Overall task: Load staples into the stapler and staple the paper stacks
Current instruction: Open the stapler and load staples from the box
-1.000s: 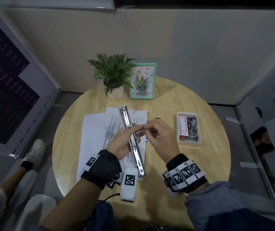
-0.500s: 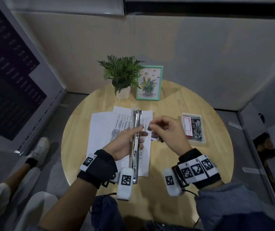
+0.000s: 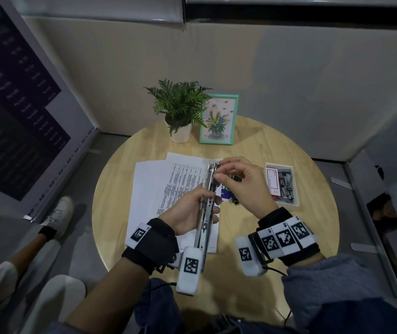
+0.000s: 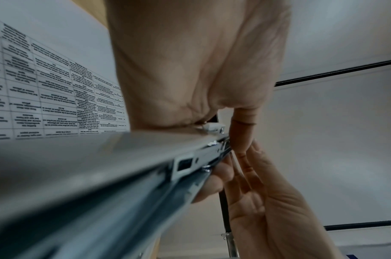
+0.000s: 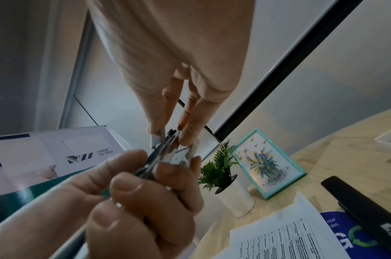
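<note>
My left hand (image 3: 208, 198) grips the middle of a long silver stapler rail (image 3: 204, 220) held above the paper stacks (image 3: 168, 189); thumb on its left side, fingers curled round the right. The rail runs away from me in the left wrist view (image 4: 145, 166). My right hand (image 3: 219, 171) pinches the rail's far tip between thumb and fingers (image 5: 188, 135). A small silver piece (image 5: 155, 140) shows under the thumb; I cannot tell whether it is staples. An open white box of staples (image 3: 280, 183) sits to the right.
A black stapler body (image 5: 363, 210) lies on a blue leaflet (image 5: 345, 241) beside the papers, under my right hand. A potted fern (image 3: 180, 112) and a teal picture frame (image 3: 219, 119) stand at the back of the round wooden table (image 3: 313, 225).
My right hand has moved from beside the left thumb up to the rail's far tip. The rail has swung from leaning left to leaning slightly right.
</note>
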`<action>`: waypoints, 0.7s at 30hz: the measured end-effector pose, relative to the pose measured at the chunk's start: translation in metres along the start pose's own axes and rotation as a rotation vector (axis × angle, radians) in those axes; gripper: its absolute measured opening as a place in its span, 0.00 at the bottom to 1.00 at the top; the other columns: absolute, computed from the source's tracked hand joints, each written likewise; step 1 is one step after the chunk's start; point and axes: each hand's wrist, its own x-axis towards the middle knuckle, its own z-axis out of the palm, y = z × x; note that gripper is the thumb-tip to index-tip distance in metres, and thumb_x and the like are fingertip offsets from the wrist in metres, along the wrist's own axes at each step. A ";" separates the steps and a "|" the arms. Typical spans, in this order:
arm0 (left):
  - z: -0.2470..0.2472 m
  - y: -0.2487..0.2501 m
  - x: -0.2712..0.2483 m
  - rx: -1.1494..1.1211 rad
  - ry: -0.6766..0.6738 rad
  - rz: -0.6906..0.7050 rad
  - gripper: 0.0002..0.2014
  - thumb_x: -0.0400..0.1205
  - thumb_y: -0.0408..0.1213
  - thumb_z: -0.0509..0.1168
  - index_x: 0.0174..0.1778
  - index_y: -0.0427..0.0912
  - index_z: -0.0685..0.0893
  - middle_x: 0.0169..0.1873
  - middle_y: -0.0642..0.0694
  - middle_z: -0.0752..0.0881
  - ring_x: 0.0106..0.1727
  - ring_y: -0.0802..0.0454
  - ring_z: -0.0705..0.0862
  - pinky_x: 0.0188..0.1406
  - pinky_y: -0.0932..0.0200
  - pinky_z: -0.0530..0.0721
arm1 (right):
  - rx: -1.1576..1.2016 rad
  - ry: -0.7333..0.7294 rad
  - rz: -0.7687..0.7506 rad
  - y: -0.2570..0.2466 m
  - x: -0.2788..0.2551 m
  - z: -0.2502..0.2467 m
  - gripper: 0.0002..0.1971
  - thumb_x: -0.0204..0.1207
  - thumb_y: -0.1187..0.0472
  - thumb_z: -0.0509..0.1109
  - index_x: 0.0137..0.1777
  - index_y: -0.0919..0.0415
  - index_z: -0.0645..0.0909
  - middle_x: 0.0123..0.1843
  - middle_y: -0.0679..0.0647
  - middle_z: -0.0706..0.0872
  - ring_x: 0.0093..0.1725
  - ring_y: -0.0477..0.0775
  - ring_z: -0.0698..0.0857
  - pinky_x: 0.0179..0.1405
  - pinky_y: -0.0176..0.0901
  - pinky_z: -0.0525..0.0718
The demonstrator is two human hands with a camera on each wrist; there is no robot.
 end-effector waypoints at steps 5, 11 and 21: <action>0.001 -0.001 0.000 -0.019 -0.009 0.004 0.16 0.72 0.36 0.61 0.55 0.44 0.71 0.31 0.47 0.81 0.26 0.53 0.79 0.29 0.58 0.79 | 0.001 0.007 -0.020 0.001 -0.001 -0.001 0.04 0.69 0.72 0.75 0.42 0.65 0.87 0.49 0.48 0.82 0.40 0.33 0.84 0.46 0.25 0.82; 0.003 -0.003 -0.002 0.000 -0.015 0.007 0.12 0.76 0.39 0.61 0.52 0.40 0.71 0.31 0.47 0.81 0.27 0.54 0.78 0.29 0.59 0.79 | -0.037 0.014 -0.012 0.007 -0.003 0.003 0.06 0.69 0.71 0.76 0.40 0.60 0.87 0.48 0.45 0.78 0.40 0.30 0.83 0.47 0.23 0.81; 0.007 -0.009 0.001 0.015 -0.010 0.000 0.19 0.87 0.49 0.46 0.49 0.41 0.77 0.33 0.46 0.79 0.31 0.53 0.77 0.34 0.59 0.80 | -0.124 0.216 0.016 0.009 0.000 0.013 0.07 0.73 0.66 0.72 0.43 0.58 0.77 0.38 0.50 0.81 0.31 0.54 0.79 0.34 0.51 0.81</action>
